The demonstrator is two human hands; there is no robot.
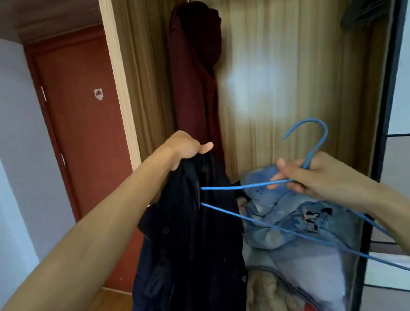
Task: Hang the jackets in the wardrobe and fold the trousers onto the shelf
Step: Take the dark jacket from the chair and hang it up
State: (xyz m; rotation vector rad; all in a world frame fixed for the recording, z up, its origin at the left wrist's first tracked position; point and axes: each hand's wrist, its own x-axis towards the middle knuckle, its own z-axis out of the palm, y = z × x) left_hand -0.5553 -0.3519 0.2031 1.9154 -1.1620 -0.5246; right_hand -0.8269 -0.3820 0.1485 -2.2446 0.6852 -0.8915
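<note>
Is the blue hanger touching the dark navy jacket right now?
Touching. In the head view, one end of the blue wire hanger, held by the right hand, runs into the dark navy jacket gripped by the left hand.

Head view, close, facing open wardrobe (277,65)

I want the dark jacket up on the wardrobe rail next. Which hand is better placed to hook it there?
Probably the right hand: it grips the blue hanger just below its hook. The left hand is bunched on the dark jacket.
</note>
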